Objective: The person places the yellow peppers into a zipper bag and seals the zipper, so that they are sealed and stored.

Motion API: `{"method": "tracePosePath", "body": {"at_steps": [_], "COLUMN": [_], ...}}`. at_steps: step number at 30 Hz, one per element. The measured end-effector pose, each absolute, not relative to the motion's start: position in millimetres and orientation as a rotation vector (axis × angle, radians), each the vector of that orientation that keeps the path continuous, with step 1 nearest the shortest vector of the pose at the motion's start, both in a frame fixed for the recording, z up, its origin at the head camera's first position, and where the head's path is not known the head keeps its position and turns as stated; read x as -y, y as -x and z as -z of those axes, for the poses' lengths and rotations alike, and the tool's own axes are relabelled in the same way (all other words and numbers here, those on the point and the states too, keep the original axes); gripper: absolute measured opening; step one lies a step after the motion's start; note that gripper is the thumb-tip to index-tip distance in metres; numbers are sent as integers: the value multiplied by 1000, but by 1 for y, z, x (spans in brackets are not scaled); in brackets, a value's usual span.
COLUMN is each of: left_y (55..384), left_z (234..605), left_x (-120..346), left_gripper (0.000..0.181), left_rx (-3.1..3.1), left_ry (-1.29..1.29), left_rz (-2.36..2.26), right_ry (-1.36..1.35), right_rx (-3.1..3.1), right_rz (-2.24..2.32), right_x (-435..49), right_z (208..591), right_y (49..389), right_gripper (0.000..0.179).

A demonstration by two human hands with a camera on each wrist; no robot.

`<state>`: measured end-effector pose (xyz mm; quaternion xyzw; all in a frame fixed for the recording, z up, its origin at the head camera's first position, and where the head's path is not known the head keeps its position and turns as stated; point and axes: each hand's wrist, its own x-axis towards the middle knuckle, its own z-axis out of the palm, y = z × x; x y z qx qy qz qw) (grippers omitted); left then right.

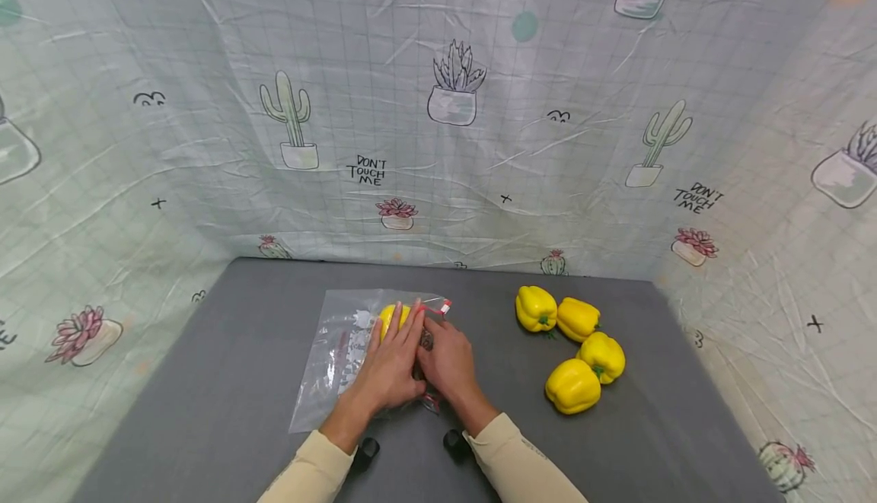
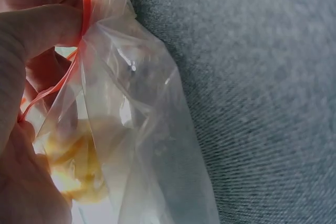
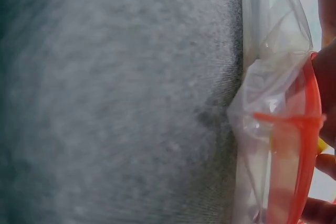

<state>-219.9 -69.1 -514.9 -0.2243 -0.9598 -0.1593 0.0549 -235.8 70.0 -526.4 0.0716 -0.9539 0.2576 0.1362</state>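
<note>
A clear plastic zip bag (image 1: 317, 381) with a red zip strip lies on the table, and a yellow bell pepper (image 1: 387, 316) shows inside it. My left hand (image 1: 392, 366) lies over the bag, its fingers reaching across the pepper. In the left wrist view, the thumb (image 2: 55, 27) pinches the bag at the red strip (image 2: 88, 1), where the plastic puckers. At the bag's mouth, my right hand (image 1: 448, 362) grips the edge with curled fingers. The right wrist view shows the red strip (image 3: 310, 156) beside those fingers, which are partly cut off by the frame.
Several loose yellow bell peppers (image 1: 572, 386) sit in a cluster on the right of the grey table (image 1: 205, 381). A patterned curtain (image 1: 507, 145) hangs around the table's back and sides. Small black wrist cameras (image 1: 366, 451) show below the hands.
</note>
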Motion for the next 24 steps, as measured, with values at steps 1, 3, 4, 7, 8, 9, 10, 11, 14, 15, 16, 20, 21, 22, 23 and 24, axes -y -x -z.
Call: {"method": "tracePosePath", "body": {"at_steps": [1,3,4,7,8,9,10,11,14,15,16,20,21,22,23,24], "left_y": [220,220,221,223,224,225,226,226,228,228,228,228,228,228,228,228], "left_z": [515,514,514,513,513,513,513,513,514,514,514,513,513,512,512,512], "left_x": [69,69,69,70,70,70,70,70,70,69,69,67,67,66,66,65], "left_gripper": [115,115,115,118,119,120,122,123,127,127,127,125,125,125,125,126], "left_rx": [2912,2915,2920,2940,2949,2961,2963,2968,2963,2961,2955,2951,2954,2957,2959,2963], "left_ry": [685,685,681,670,667,664,662,659,653,650,646,641,638,636,636,634], "left_rz": [497,527,542,584,591,590,598,601,600,598,602,611,615,618,619,621], "right_ry": [-209,-221,-225,-225,-223,-215,-200,-184,-127,-102,-77,31,56,83,110,141], "right_rx": [2758,2749,2748,2737,2722,2706,2692,2672,2597,2576,2553,2497,2489,2484,2480,2477], "right_rz": [-738,-742,-754,-821,-849,-878,-919,-953,-1056,-1094,-1130,-1212,-1226,-1239,-1250,-1263], "right_x": [-70,-70,-71,-74,-76,-78,-81,-84,-93,-96,-100,-114,-118,-122,-126,-131], "right_z": [526,525,525,524,523,522,520,519,511,508,506,499,498,497,495,494], "right_y": [236,237,237,237,236,236,235,234,233,233,233,235,237,238,240,241], "right_gripper": [49,48,47,44,41,39,36,34,30,30,31,33,34,34,35,35]}}
